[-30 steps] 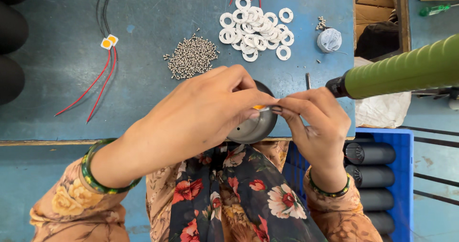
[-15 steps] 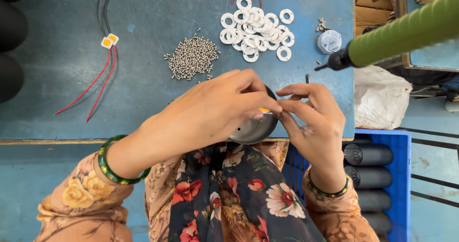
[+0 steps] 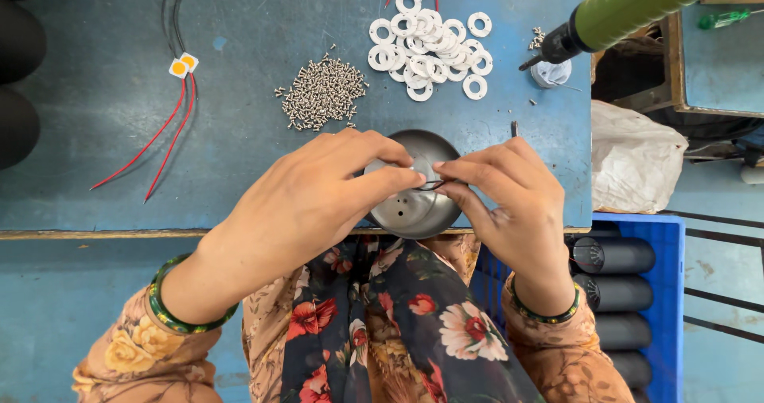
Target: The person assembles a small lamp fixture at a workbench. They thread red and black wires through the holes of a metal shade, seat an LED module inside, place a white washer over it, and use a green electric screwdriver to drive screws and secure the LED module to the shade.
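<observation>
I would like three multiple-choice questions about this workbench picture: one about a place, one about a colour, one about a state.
1. Where is the pile of small screws?
A. left of the white rings
B. inside the blue crate
C. on the white bag

2. What colour is the hanging power screwdriver?
A. red
B. green
C. yellow

3. How are the hands placed at the metal bowl?
A. both flat on the table
B. only one near it
C. fingers meeting above it

Answers:
1 A, the screws lie on the blue table beside the rings.
2 B, its grip is green.
3 C, the left hand and right hand pinch together over the bowl.
</observation>
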A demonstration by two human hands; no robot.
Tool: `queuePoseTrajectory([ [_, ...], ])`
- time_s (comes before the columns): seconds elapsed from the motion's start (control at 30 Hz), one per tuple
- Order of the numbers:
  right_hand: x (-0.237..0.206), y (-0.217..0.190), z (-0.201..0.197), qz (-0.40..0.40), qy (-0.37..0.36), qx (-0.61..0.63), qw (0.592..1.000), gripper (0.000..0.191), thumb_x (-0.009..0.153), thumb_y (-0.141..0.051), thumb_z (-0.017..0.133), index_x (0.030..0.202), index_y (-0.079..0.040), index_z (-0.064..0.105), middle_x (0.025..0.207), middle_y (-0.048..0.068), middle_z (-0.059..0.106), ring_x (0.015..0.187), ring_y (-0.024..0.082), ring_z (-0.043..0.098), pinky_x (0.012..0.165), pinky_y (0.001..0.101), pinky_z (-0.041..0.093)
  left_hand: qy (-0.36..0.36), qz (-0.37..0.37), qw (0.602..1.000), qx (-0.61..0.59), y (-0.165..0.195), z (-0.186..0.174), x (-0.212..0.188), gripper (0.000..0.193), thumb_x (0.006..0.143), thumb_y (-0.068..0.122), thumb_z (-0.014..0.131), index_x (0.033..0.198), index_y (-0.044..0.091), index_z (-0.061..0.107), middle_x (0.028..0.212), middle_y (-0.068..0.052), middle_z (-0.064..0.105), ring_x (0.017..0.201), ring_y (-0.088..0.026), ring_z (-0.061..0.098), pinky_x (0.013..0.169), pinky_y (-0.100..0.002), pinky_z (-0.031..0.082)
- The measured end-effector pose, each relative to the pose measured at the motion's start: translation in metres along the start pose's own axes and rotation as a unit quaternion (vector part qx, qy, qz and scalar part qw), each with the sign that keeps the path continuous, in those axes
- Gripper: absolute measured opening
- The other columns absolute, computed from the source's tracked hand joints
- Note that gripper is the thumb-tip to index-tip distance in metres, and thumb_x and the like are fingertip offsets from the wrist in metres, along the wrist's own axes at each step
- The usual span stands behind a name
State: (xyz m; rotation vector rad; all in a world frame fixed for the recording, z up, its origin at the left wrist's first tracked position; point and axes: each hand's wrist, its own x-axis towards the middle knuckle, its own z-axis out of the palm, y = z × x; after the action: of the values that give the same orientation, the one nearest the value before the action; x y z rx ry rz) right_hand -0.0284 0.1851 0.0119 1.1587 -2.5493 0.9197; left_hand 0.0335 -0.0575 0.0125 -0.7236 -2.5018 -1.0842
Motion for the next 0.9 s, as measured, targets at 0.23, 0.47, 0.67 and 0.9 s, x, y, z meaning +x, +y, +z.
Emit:
queuePoseTrajectory([
  [0.23, 0.009, 0.004, 0.009, -0.030, 0.020, 0.012, 0.999, 0.021, 0.080, -0.002, 0.086, 0.096, -0.009, 0.075, 0.097, 0.001, 0.074, 0.088, 0.022, 0.062, 0.079, 0.0324, 0.050, 0.009, 0.001, 1.000, 0.004, -0.001, 0.000, -0.008, 0.038, 0.091, 0.005, 0.067, 0.127, 0.017, 0.068, 0.122, -0.004, 0.068, 0.104, -0.028, 0.066, 0.089, -0.039, 0.054],
  [0.47, 0.013, 0.007, 0.010, -0.072, 0.028, -0.011, 0.997, 0.023, 0.076, -0.003, 0.088, 0.093, -0.011, 0.074, 0.094, -0.002, 0.074, 0.094, 0.021, 0.065, 0.085, 0.0355, 0.048, -0.002, 0.043, 0.995, 0.090, 0.003, -0.003, -0.009, 0.048, 0.085, 0.004, 0.066, 0.129, 0.023, 0.067, 0.120, -0.004, 0.065, 0.100, -0.026, 0.063, 0.084, -0.040, 0.052],
  [0.67, 0.011, 0.006, 0.007, -0.044, 0.005, 0.021, 0.999, 0.022, 0.077, -0.002, 0.086, 0.093, -0.011, 0.075, 0.096, -0.003, 0.075, 0.095, 0.018, 0.066, 0.088, 0.0312, 0.048, -0.017, 0.022, 0.998, 0.062, 0.010, -0.006, -0.007, 0.046, 0.086, 0.007, 0.066, 0.129, 0.022, 0.067, 0.119, -0.005, 0.063, 0.096, -0.026, 0.060, 0.082, -0.039, 0.052],
  [0.9, 0.006, 0.004, 0.003, -0.028, 0.017, 0.000, 0.999, 0.024, 0.071, 0.000, 0.086, 0.089, -0.012, 0.075, 0.094, -0.004, 0.075, 0.095, 0.018, 0.066, 0.087, 0.0320, 0.043, -0.019, 0.048, 0.997, 0.064, 0.015, -0.006, 0.003, 0.038, 0.088, 0.009, 0.066, 0.124, 0.017, 0.067, 0.119, -0.006, 0.062, 0.102, -0.026, 0.061, 0.085, -0.039, 0.051],
])
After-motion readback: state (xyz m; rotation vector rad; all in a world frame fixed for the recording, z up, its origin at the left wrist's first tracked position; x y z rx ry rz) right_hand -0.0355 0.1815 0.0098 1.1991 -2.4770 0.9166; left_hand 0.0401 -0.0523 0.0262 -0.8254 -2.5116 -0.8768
